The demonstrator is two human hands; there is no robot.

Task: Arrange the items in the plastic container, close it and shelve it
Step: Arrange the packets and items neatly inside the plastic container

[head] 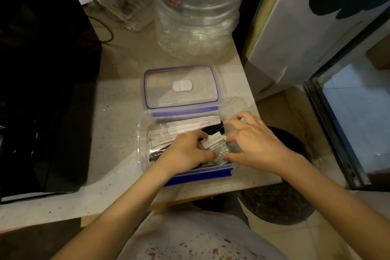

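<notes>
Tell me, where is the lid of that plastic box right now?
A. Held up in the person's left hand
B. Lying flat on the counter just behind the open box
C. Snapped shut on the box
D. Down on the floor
B: the lid lies flat on the counter behind the open plastic container, while the left hand and right hand are both inside it among the items.

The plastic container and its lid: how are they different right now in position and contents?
The plastic container sits nearest the person and holds white paper packets, black sticks and a small sachet; the lid lies flat behind it, bare except for a white sticker. Both hands, left hand and right hand, are in the container; none touches the lid. Both are clear plastic with blue trim.
</notes>
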